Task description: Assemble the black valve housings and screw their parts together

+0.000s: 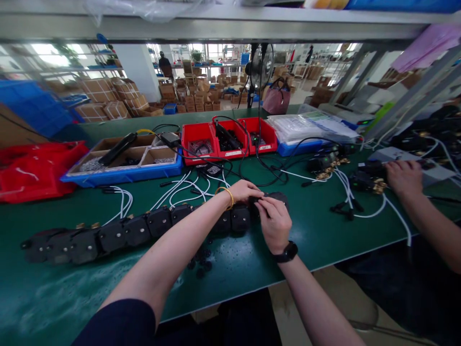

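Note:
A row of black boxy units with brass fittings and white cables runs along the green table. At its right end, my left hand, with a yellow bangle on the wrist, reaches over the row and has its fingers closed on a black boxy unit. My right hand, wearing a black watch, meets the left fingertips there in a pinch. What the right fingers hold is too small or hidden to make out. Several small black round parts lie near the table's front, left of my right hand.
Behind the row stand red bins and a blue divided tray with small parts. White cables and black cords lie between. At right, a co-worker's hand touches a grey box near more black units. An overhead shelf crosses above.

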A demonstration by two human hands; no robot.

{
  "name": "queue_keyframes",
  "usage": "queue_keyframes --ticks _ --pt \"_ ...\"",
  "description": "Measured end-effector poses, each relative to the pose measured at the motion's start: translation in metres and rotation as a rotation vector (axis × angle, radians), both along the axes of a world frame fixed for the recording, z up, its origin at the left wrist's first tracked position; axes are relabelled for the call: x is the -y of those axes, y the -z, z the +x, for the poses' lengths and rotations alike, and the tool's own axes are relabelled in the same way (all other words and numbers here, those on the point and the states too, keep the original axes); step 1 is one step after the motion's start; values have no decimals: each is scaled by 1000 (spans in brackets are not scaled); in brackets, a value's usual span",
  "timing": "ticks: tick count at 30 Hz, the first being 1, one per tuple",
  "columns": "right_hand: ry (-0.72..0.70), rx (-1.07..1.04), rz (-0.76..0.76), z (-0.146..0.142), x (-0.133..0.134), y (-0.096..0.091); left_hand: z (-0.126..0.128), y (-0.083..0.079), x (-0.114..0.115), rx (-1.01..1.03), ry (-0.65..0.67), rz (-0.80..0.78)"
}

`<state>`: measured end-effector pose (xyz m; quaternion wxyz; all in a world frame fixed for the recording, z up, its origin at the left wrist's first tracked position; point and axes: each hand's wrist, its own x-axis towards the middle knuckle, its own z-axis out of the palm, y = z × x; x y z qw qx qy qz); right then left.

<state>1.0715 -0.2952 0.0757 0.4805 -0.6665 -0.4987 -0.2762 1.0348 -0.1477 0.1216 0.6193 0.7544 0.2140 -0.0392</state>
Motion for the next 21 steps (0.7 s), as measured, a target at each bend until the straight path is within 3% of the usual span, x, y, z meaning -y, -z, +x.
queue_keyframes --ticks 9,21 --pt "27 36 30 7 -4 4 -1 -4 4 -4 -51 -88" --pt "51 26 -165 0 -1 -6 -1 -1 3 7 -63 -97"
